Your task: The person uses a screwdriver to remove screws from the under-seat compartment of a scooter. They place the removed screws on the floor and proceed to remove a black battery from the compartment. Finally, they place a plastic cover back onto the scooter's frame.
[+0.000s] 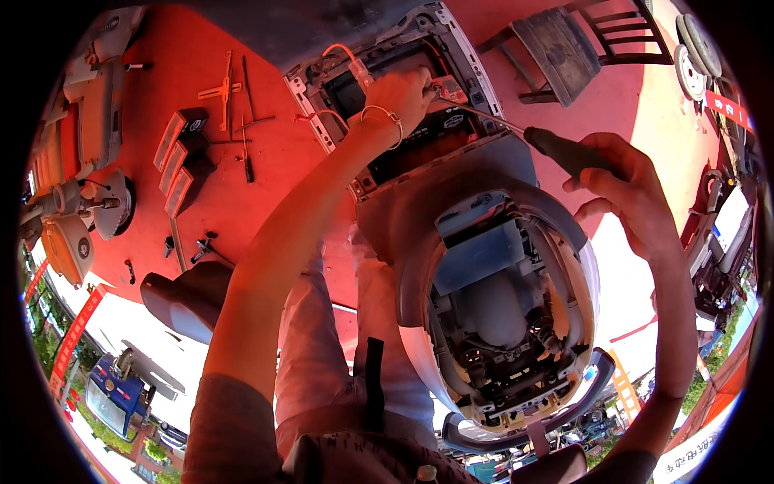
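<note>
My right hand [621,181] grips the dark handle of a screwdriver [556,148]. Its thin metal shaft runs left into the open battery compartment [476,89] of an electric scooter, and the tip ends beside the fingers of my left hand [401,98]. Those fingers are bent together over the compartment; what they pinch is hidden. Below them lies a black battery [455,123], partly covered by my hand and wrist. An orange cable with a clear connector cover [359,73] rises left of my left hand. Just beyond its fingers shows a red piece [448,87].
The scooter's open under-seat bay [484,315] stands between my arms, close to my legs. Several dark boxes [184,153] and a T-handle wrench [222,91] lie on the red floor at left. A wooden chair [556,52] is at far right, near small wheels [690,71].
</note>
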A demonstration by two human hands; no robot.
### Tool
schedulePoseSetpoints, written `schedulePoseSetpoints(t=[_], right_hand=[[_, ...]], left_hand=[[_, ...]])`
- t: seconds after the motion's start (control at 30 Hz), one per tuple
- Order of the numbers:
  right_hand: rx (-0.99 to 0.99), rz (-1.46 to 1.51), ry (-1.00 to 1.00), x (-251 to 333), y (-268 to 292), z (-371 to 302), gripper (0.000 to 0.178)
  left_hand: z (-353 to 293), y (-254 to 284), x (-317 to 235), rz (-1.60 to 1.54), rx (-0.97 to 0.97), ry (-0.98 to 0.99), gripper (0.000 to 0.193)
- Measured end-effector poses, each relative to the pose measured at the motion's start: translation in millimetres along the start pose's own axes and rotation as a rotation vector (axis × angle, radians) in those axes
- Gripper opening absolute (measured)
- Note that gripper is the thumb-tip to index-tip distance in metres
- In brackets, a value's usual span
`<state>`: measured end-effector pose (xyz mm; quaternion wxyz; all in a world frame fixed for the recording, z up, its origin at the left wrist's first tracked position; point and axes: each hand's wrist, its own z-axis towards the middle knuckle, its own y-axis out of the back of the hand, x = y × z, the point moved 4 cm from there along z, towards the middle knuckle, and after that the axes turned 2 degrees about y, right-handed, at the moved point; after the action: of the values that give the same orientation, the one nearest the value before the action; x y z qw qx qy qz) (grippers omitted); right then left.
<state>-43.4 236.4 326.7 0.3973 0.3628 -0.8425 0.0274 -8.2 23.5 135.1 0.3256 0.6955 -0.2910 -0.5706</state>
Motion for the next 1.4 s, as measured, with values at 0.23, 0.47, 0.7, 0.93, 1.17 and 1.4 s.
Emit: schedulePoseSetpoints(t=[0.23, 0.47, 0.7, 0.93, 1.17, 1.4], right_hand=[[-0.177, -0.243, 0.466, -9, 34, 113, 0.018], [-0.236, -0.2, 0.319, -118, 44, 199, 0.014], [-0.281, -0.366, 0.386, -173, 32, 252, 0.014], [-0.212, -0.586, 0.454, -149, -37, 302, 0.01], [0.117, -1.184, 0.799, -155, -147, 373, 0.012], [0.162, -1.266, 0.059, -197, -158, 429, 0.021]], left_hand=[[65, -78, -7, 0.014, 0.231, -0.094, 0.021], [76, -109, 39, -0.093, 0.292, -0.007, 0.021], [67, -97, 52, -0.155, 0.338, 0.1, 0.023], [59, -79, 67, -0.212, 0.374, 0.211, 0.023], [60, -69, 109, -0.437, 0.416, 0.337, 0.021], [55, -61, 134, -0.438, 0.427, 0.313, 0.022]])
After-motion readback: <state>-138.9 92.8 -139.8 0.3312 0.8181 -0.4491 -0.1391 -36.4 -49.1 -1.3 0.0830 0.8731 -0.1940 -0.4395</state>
